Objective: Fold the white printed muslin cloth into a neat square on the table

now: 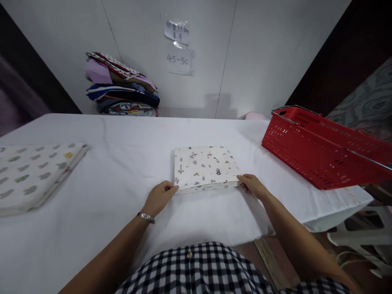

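A folded white cloth [206, 167] with small plant-like prints lies on the white-covered table [122, 163] in front of me. Its layers show along the near edge. My left hand [161, 196] pinches the near left corner between thumb and fingers. At the near right corner, my right hand [251, 184] grips the cloth the same way, its fingertips partly hidden beneath the edge. Over at the left lies a second folded white cloth [36, 173] with grey leaf-like prints, apart from both hands.
A red plastic basket [318, 151] with metal handles stands at the table's right side. Against the back wall rises a pile of folded fabrics [122, 87]. Paper signs [179, 61] hang on the wall. A white plastic stool or chair [361, 232] is below right.
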`<control>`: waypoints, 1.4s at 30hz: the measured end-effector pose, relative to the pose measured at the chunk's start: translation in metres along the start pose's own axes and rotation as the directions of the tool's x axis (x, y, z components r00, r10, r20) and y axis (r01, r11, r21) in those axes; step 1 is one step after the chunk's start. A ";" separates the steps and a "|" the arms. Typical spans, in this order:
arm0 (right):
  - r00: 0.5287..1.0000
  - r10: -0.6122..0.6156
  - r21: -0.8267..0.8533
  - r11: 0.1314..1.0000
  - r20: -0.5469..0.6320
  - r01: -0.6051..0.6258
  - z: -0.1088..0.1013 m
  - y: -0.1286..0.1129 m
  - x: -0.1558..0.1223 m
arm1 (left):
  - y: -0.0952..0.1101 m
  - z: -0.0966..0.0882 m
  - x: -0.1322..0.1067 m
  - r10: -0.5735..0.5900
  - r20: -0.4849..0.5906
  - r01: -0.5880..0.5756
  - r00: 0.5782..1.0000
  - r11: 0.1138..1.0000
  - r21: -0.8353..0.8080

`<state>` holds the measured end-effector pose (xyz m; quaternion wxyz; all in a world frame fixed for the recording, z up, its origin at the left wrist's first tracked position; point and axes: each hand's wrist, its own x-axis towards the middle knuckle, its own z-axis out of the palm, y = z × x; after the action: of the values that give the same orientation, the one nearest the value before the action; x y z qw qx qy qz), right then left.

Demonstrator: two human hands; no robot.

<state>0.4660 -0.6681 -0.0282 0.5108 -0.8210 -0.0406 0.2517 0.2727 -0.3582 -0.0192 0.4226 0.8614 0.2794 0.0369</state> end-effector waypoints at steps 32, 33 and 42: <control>0.404 -0.882 -0.742 0.102 0.240 0.663 0.020 -0.015 -0.005 | 0.026 0.025 0.011 0.797 -0.013 -0.670 0.604 0.516 0.534; 0.405 -0.883 -0.744 0.104 0.237 0.661 0.021 -0.015 -0.005 | 0.026 0.025 0.011 0.804 -0.012 -0.670 0.594 0.503 0.545; 0.412 -0.842 -0.715 0.047 0.347 0.697 0.015 -0.013 -0.005 | 0.019 0.028 0.011 0.809 0.051 -0.701 0.585 0.473 0.533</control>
<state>0.4574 -0.6507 -0.0204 0.1478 -0.8117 -0.5360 -0.1788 0.2989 -0.3815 -0.0245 0.0916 0.9632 -0.0900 0.2363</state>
